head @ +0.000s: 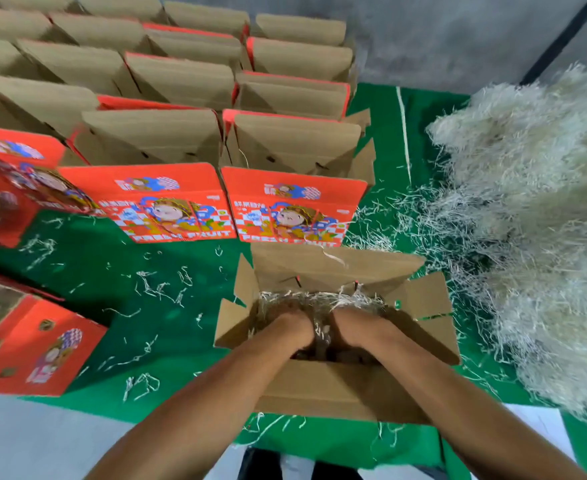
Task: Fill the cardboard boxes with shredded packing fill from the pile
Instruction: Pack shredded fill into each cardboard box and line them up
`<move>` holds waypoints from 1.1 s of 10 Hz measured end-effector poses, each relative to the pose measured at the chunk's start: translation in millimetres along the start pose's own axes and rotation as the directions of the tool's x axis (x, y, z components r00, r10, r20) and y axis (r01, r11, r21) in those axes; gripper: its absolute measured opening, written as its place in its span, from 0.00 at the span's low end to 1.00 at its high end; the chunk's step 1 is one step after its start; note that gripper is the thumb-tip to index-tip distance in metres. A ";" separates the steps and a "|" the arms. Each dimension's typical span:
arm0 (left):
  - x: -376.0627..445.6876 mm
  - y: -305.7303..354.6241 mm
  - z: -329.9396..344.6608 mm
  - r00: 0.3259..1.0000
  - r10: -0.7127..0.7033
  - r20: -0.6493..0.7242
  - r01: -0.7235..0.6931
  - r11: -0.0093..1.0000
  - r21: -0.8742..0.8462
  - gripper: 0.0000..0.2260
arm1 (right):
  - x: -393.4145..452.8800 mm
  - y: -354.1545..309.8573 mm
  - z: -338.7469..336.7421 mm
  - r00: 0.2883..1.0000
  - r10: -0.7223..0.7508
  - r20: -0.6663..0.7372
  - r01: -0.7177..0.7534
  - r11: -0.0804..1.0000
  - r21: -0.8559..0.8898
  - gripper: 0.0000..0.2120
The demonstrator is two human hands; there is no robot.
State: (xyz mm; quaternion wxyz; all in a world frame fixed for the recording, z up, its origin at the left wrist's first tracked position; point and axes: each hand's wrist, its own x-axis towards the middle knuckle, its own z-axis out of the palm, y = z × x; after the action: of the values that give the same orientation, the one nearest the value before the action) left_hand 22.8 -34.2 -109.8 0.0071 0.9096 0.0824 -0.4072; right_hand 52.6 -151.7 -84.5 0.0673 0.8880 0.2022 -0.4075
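Note:
An open cardboard box (323,386) stands on the green mat right in front of me, flaps spread. Both my hands are down inside it. My left hand (290,329) and my right hand (352,327) press side by side on a wad of pale shredded packing fill (320,301) that lies in the box. The fingers of both hands are buried in the shreds and hidden. A big pile of the same fill (534,209) rises along the right side of the mat.
Rows of open red-printed boxes (167,140) with raised flaps cover the back left. Two more red boxes (39,355) stand at the left edge. Loose shreds (160,285) litter the green mat (112,341). A grey wall runs behind.

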 end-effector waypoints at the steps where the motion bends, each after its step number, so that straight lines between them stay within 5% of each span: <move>1: -7.9 2.0 -1.6 0.996 -0.011 -0.090 0.012 1.000 0.015 0.19 | -8.2 -7.9 -11.0 0.978 -0.018 -0.207 -0.006 0.993 -0.114 0.16; 2: -7.9 -5.3 1.9 0.989 -0.044 -0.140 0.052 0.997 0.057 0.28 | 6.5 -3.6 -6.3 0.987 -0.015 -0.161 -0.015 0.983 -0.182 0.25; 3: 5.2 -18.5 15.0 1.000 -0.008 0.001 0.008 0.990 -0.137 0.25 | 29.3 8.5 12.7 0.997 0.012 0.075 -0.010 0.999 -0.030 0.26; 4: 13.5 -26.4 13.5 0.998 0.010 0.061 -0.001 0.989 -0.145 0.25 | 40.6 24.5 24.6 0.993 0.006 0.121 -0.010 0.999 0.032 0.30; 5: 4.7 -19.1 -2.6 0.990 0.079 0.120 -0.091 0.991 0.096 0.25 | 19.7 19.1 11.3 0.996 -0.010 0.089 0.005 0.998 0.059 0.32; 6: -1.8 -12.3 -5.7 0.996 0.060 0.058 -0.066 0.994 0.092 0.19 | 10.7 14.2 -0.3 0.999 0.036 0.016 -0.037 0.999 0.029 0.18; 7: -8.7 8.2 -17.6 0.998 0.066 0.009 -0.066 0.984 0.163 0.18 | 8.2 14.8 -4.1 0.986 0.072 -0.148 -0.077 0.997 -0.030 0.19; 8: -1.6 21.9 -18.2 0.976 0.203 -0.080 -0.201 0.979 0.039 0.27 | 17.8 18.9 -5.3 0.976 0.156 -0.152 -0.158 0.987 0.002 0.22; 9: 2.0 28.0 -1.5 0.980 0.196 0.021 -0.195 0.980 -0.050 0.27 | 35.3 27.6 24.0 0.990 0.140 -0.012 -0.140 0.990 -0.028 0.28; 10: 11.0 27.7 9.3 0.978 0.205 0.037 -0.205 0.979 0.012 0.39 | 49.9 35.1 42.6 0.987 0.155 0.048 -0.155 0.988 -0.007 0.34; 11: 11.0 25.8 -0.6 0.984 0.158 0.082 -0.155 0.987 -0.038 0.36 | 46.3 36.4 38.9 0.991 0.117 0.057 -0.119 0.992 0.039 0.38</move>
State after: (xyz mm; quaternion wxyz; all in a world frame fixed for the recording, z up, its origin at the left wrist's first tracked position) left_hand 34.5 -58.0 -118.9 0.0568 0.8950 0.0168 -0.4420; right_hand 67.7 -181.8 -146.6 0.0780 0.8881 0.1387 -0.4313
